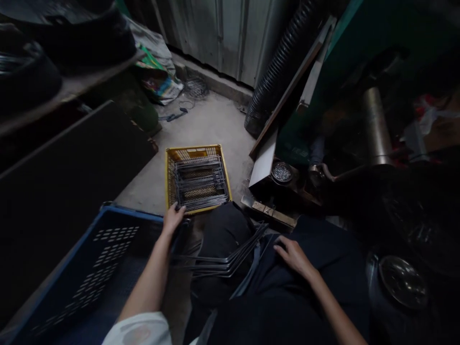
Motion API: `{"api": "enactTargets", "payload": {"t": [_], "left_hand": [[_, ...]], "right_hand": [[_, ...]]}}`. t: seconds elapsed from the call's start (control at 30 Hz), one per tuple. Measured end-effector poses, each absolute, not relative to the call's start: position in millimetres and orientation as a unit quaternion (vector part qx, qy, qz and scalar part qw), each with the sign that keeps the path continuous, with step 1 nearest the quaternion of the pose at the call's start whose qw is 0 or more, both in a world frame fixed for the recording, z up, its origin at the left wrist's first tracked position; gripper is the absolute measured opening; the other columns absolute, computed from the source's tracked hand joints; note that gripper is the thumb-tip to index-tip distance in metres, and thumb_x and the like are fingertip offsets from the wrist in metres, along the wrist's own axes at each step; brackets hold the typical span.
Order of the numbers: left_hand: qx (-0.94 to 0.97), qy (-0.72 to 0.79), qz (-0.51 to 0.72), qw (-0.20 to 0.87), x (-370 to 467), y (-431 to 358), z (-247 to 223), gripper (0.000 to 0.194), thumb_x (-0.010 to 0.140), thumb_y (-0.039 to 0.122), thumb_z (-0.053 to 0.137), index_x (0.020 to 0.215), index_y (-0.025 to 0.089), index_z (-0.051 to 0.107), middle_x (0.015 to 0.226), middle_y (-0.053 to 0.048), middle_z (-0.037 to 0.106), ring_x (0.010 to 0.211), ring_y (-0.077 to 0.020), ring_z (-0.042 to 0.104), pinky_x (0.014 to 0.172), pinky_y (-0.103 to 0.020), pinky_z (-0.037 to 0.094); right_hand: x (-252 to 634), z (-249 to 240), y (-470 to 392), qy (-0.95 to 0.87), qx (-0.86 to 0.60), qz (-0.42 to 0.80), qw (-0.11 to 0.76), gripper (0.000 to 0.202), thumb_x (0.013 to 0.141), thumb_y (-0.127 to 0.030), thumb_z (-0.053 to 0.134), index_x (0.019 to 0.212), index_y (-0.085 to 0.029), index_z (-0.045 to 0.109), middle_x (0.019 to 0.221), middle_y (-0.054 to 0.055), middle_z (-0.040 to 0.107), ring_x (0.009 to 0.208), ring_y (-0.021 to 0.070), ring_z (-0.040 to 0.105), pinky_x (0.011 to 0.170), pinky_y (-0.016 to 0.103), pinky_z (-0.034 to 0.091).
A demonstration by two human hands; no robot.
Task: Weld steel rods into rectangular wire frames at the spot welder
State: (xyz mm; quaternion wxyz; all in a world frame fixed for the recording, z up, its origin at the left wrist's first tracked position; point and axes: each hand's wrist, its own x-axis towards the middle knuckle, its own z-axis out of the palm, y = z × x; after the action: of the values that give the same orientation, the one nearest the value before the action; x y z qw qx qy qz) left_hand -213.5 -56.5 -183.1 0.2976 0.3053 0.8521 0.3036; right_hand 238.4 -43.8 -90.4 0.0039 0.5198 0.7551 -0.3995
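My left hand (173, 219) is at the near left corner of a yellow plastic crate (223, 177), its fingers closed over the rim. Several bent metal wire frames (201, 181) lie stacked inside that crate on the floor. More bent wire frames (226, 261) rest across my dark-clothed lap, their left ends partly hidden below my left forearm. My right hand (293, 254) rests on my right thigh, just right of these frames. Its fingers are loosely bent and apart, and nothing shows in them.
A large blue crate (108, 254) stands at my left, beside a dark panel (72, 167). To the right are a small round dish of metal bits (281, 172), a wooden block (269, 211) and dark machinery (377, 124). A black ribbed hose (276, 62) leans at the back wall.
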Motion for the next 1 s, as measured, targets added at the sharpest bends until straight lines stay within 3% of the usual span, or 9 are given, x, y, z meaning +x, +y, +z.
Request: {"api": "enactTargets", "payload": {"t": [0.1, 0.2, 0.33, 0.4, 0.53, 0.7, 0.83, 0.93, 1.0], "left_hand": [[0.396, 0.792, 0.283, 0.369, -179.6, -87.5, -141.8, 0.039, 0.091, 0.05, 0.051, 0.101, 0.015, 0.065, 0.094, -0.007, 0.069, 0.082, -0.0217, 0.065, 0.076, -0.034, 0.054], [0.519, 0.673, 0.237, 0.47, -137.1, -120.8, -96.3, 0.041, 0.08, 0.063, 0.059, 0.081, 0.023, 0.069, 0.085, -0.002, 0.07, 0.085, -0.0232, 0.065, 0.078, -0.03, 0.054], [0.658, 0.635, 0.166, 0.368, -96.7, -147.5, -75.4, 0.064, 0.081, 0.078, 0.042, 0.091, 0.023, 0.074, 0.115, -0.016, 0.07, 0.113, -0.0346, 0.062, 0.098, -0.046, 0.05], [0.658, 0.653, 0.15, 0.344, -89.9, -148.9, -79.6, 0.071, 0.081, 0.081, 0.034, 0.089, 0.023, 0.074, 0.115, -0.018, 0.07, 0.116, -0.0361, 0.06, 0.099, -0.048, 0.049], [0.684, 0.632, 0.124, 0.343, -90.3, -133.3, -77.1, 0.059, 0.085, 0.074, 0.037, 0.077, 0.026, 0.07, 0.1, -0.013, 0.073, 0.109, -0.0314, 0.064, 0.095, -0.041, 0.052], [0.693, 0.662, 0.086, 0.271, -87.6, -90.2, -51.1, 0.049, 0.086, 0.063, 0.035, 0.075, 0.024, 0.063, 0.1, -0.013, 0.067, 0.105, -0.0308, 0.062, 0.093, -0.041, 0.05], [0.707, 0.643, 0.025, 0.294, -79.1, -43.1, -46.0, 0.045, 0.086, 0.059, 0.033, 0.068, 0.025, 0.055, 0.075, -0.006, 0.064, 0.075, -0.0246, 0.064, 0.071, -0.034, 0.05], [0.738, 0.61, -0.003, 0.289, -76.5, -9.9, -54.8, 0.042, 0.079, 0.064, 0.044, 0.065, 0.025, 0.055, 0.059, 0.0, 0.06, 0.058, -0.0229, 0.06, 0.055, -0.031, 0.042], [0.756, 0.602, -0.021, 0.257, -79.2, 17.4, -68.3, 0.039, 0.077, 0.065, 0.045, 0.07, 0.028, 0.056, 0.055, 0.004, 0.059, 0.054, -0.0225, 0.058, 0.052, -0.028, 0.036]], "right_hand": [[248.2, -84.0, -30.3, 0.759, 0.539, -0.365, -0.007, 0.019, 0.093, -0.033, 0.049, 0.092, -0.021, 0.063, 0.09, 0.007, 0.069, 0.085, 0.0242, 0.066, 0.076, 0.031, 0.044], [258.0, -76.6, -17.1, 0.759, 0.55, -0.347, -0.032, 0.018, 0.092, -0.032, 0.052, 0.098, -0.022, 0.066, 0.094, 0.007, 0.07, 0.089, 0.0237, 0.065, 0.08, 0.032, 0.045], [268.0, -73.1, -11.3, 0.753, 0.556, -0.345, -0.061, 0.017, 0.092, -0.027, 0.054, 0.102, -0.022, 0.067, 0.097, 0.006, 0.071, 0.091, 0.0219, 0.065, 0.083, 0.031, 0.044], [272.6, -73.5, -14.3, 0.751, 0.557, -0.348, -0.074, 0.016, 0.092, -0.026, 0.055, 0.1, -0.022, 0.068, 0.096, 0.006, 0.071, 0.089, 0.0212, 0.065, 0.081, 0.03, 0.044], [286.0, -76.7, -23.6, 0.74, 0.561, -0.355, -0.102, 0.013, 0.09, -0.026, 0.058, 0.098, -0.023, 0.068, 0.093, 0.005, 0.071, 0.086, 0.0201, 0.065, 0.078, 0.028, 0.043], [305.3, -86.9, -28.5, 0.729, 0.567, -0.362, -0.131, 0.013, 0.091, -0.024, 0.057, 0.098, -0.021, 0.068, 0.093, 0.005, 0.071, 0.086, 0.0201, 0.064, 0.078, 0.028, 0.042], [309.4, -91.4, -30.3, 0.709, 0.569, -0.377, -0.176, 0.01, 0.087, -0.021, 0.062, 0.095, -0.022, 0.069, 0.09, 0.004, 0.07, 0.084, 0.0198, 0.063, 0.077, 0.028, 0.042], [308.9, -87.7, -33.3, 0.695, 0.572, -0.375, -0.223, 0.007, 0.084, -0.017, 0.066, 0.088, -0.022, 0.069, 0.082, 0.002, 0.069, 0.079, 0.019, 0.064, 0.073, 0.026, 0.043], [310.5, -84.5, -32.0, 0.7, 0.571, -0.361, -0.234, 0.006, 0.084, -0.017, 0.067, 0.087, -0.022, 0.068, 0.082, 0.002, 0.07, 0.078, 0.0188, 0.064, 0.071, 0.025, 0.043]]}}
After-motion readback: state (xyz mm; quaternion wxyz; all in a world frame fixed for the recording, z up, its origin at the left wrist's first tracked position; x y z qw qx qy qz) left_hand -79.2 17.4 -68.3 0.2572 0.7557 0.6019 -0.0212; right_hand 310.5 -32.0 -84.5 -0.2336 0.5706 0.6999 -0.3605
